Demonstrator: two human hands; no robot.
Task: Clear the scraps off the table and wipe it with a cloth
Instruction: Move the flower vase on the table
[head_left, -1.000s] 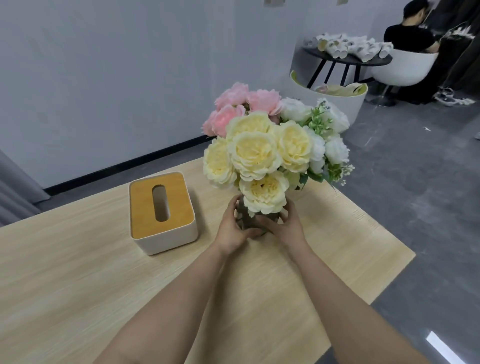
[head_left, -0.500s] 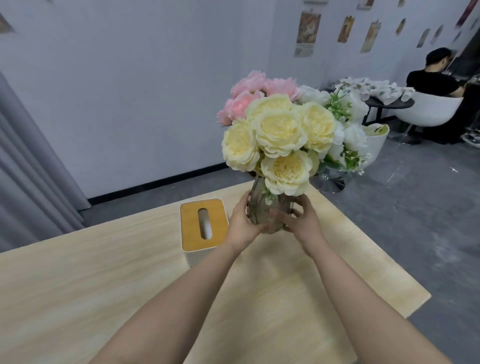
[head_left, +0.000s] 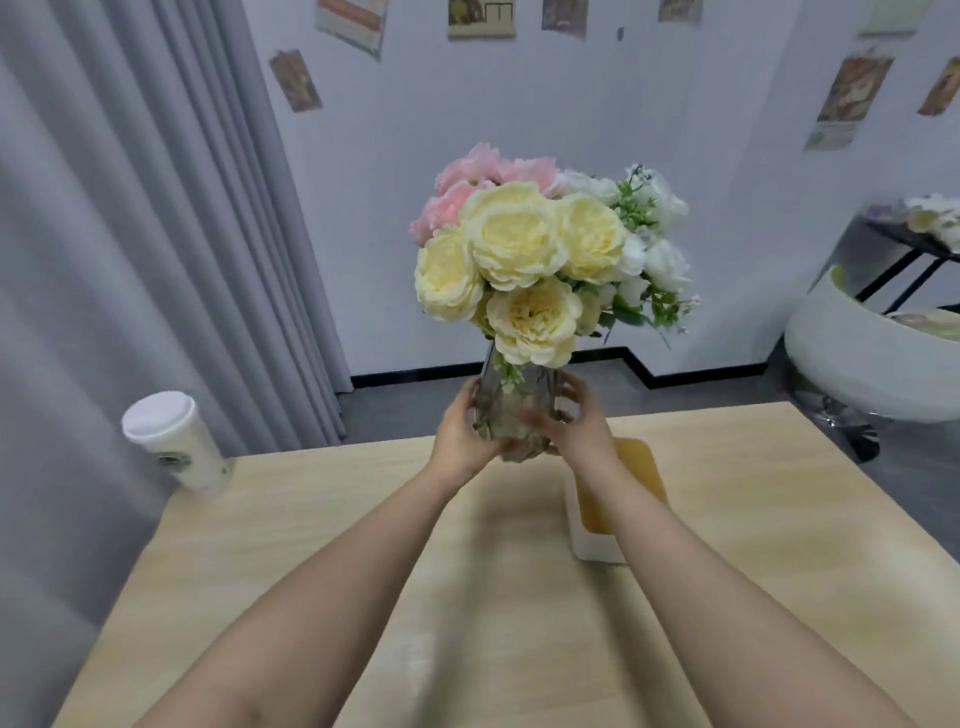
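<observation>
Holding: both hands gripped a glass vase (head_left: 511, 410) of flowers (head_left: 540, 260) over the far part of the table (head_left: 322, 545).
Left hand (head_left: 460, 431): curled round the vase's left side, thumb toward the front of the glass.
Right hand (head_left: 574, 423): curled round the right side, fingers wrapped across the glass.
Vase: upright between the two palms, its base at about the level of the table's far edge; whether it touched the wood could not be told.
Flowers: cream, pink and white blooms with green sprigs, standing above both hands.
Table: pale wood, running from the near edge out under both forearms.
Box (head_left: 618, 499): white with a yellow-brown lid, on the table just below the right wrist, partly hidden by that forearm.
Cup (head_left: 174, 441): white, lidded, at the table's far left corner, well apart from the hands.
Scraps and cloth: not in view.
</observation>
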